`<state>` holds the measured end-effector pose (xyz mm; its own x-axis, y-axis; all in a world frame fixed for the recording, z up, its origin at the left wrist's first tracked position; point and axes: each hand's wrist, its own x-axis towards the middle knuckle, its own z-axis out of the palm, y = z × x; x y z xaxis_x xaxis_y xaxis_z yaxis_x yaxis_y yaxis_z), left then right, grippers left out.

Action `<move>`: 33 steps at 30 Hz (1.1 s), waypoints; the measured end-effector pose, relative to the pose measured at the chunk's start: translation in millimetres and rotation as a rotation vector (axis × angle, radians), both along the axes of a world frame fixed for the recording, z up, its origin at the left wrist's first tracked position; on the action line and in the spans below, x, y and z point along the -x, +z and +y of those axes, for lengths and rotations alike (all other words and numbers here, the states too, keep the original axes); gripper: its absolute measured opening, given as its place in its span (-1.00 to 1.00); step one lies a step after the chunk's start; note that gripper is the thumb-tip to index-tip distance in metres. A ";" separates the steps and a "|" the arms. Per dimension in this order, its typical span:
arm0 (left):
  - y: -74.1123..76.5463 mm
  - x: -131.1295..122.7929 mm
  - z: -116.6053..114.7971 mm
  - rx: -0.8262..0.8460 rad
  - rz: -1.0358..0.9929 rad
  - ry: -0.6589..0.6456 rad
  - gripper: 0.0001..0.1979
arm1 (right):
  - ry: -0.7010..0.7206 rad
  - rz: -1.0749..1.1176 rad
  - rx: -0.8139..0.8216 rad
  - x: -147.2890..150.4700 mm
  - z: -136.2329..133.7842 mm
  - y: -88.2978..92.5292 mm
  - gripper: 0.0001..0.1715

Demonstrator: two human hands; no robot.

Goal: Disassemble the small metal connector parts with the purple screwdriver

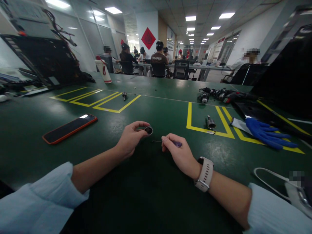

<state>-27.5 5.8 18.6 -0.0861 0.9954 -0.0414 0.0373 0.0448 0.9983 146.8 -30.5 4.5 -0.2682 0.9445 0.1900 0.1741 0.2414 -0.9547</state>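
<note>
My left hand [131, 137] rests on the green table [156, 182] and pinches a small dark round ring-like part [148, 130] between thumb and fingers. My right hand [179, 154], with a white watch on its wrist, is closed around a thin tool with a purple handle [177, 143]. The tool's slim metal tip [157, 141] points left, just below the ring. The two hands are a short gap apart at the table's middle.
A phone in an orange case [70, 128] lies at the left. A metal cylinder part [211, 123] stands inside yellow floor-tape lines; a blue glove [266, 133] lies right of it. Black parts [214, 95] and a white bottle [104, 71] sit farther back. People sit at distant tables.
</note>
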 end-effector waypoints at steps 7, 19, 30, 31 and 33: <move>3.2 -1.3 -2.1 0.022 0.004 -0.004 -0.68 | -0.044 -0.124 -0.022 0.0 -1.0 15.8 -0.64; 4.0 -1.4 -2.7 0.022 0.021 -0.021 -0.69 | -0.017 0.209 0.182 -0.3 7.2 3.8 -0.64; 1.0 0.2 -0.8 0.013 0.002 -0.020 -0.70 | -0.013 0.465 0.089 1.5 3.2 -3.0 -0.67; 0.3 0.3 -0.7 0.009 -0.001 -0.022 -0.70 | -0.020 0.458 0.076 1.6 3.3 -3.1 -0.69; -1.0 0.4 -0.7 0.003 -0.003 -0.032 -0.69 | -0.023 0.434 0.058 2.1 3.9 -3.6 -0.72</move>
